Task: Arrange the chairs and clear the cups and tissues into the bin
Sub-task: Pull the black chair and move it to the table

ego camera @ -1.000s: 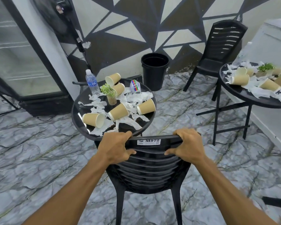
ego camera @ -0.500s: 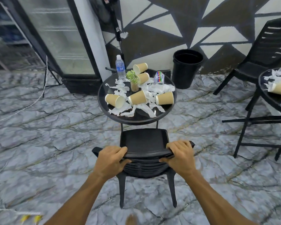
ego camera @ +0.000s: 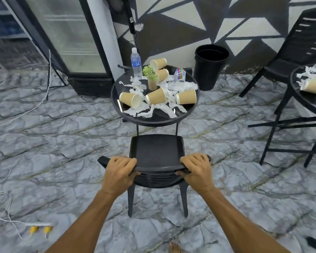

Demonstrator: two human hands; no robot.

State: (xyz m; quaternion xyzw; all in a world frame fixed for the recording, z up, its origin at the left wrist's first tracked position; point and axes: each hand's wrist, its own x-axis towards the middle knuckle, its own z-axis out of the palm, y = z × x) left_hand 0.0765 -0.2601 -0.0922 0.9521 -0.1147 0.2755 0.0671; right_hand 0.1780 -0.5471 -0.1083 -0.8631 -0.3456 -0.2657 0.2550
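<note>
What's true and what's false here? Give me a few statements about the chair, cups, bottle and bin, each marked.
The left hand and right hand both grip the chair by its backrest. True.
The paper cups stand upright. False: the paper cups lie on their sides on the table.
The black bin stands on the floor beyond the table. True.
The water bottle lies flat. False: the water bottle stands upright.

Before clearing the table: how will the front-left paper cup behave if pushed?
Front-left paper cup lies on its side and tapers, so it would probably roll in a curve. Inside looks empty: likely light, easily crushed. Tissue at its mouth may drag along.
</note>
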